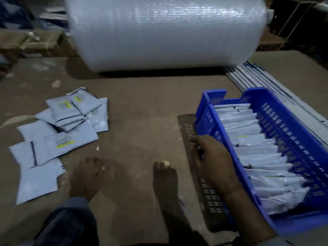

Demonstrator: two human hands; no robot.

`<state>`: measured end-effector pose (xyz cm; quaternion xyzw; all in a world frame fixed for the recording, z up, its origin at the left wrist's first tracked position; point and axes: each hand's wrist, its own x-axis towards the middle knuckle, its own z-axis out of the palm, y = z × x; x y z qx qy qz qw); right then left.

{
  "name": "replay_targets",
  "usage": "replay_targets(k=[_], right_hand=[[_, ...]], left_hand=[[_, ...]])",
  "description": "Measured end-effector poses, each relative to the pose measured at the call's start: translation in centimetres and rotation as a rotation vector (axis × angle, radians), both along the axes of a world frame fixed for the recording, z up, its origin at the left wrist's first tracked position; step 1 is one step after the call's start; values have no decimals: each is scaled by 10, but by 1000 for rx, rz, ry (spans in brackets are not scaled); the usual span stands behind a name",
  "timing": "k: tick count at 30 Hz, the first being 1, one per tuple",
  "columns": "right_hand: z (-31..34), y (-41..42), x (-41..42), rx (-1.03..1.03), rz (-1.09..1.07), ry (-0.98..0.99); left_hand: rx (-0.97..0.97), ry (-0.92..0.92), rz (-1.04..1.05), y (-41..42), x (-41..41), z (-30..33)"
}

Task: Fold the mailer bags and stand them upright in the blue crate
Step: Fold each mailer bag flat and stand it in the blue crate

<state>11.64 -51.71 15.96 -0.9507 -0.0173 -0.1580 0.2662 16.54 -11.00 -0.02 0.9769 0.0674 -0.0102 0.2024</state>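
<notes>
We cannot read the print on the mailer bags (58,128); it is too small and soft. The left hand (85,176) is motion-blurred, so its fingers are indistinct. The blue crate (291,132) runs off the right edge. The right hand (214,160) hides part of the crate's near rim.

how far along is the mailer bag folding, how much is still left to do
Done: the blue crate already holds a long row of folded bags standing on edge, nearly end to end. In hand: nothing; the right hand rests on the crate's near wall and the left hand is empty, low beside the loose pile. Left: that scattered pile on the floor, several bags still flat and unfolded.
</notes>
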Motion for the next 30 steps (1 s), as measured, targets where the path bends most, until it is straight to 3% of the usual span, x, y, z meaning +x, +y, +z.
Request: replay_targets(k=[3,5,15,22,30], right_hand=[[-19,60,22,-25,57,56],[-36,99,39,-20,120,88],[-115,284,172,110,299,309],[-150,364,226,-174,409,350],[-171,370,193,-434,436,257]], left_hand=[[121,89,-97,57,-10,-11],[119,99,-36,78,-8,-4],[-257,120,-2,119,31,8],[-209,61,-117,133,34,-6],[-259,-153,-109,133,19,-42]])
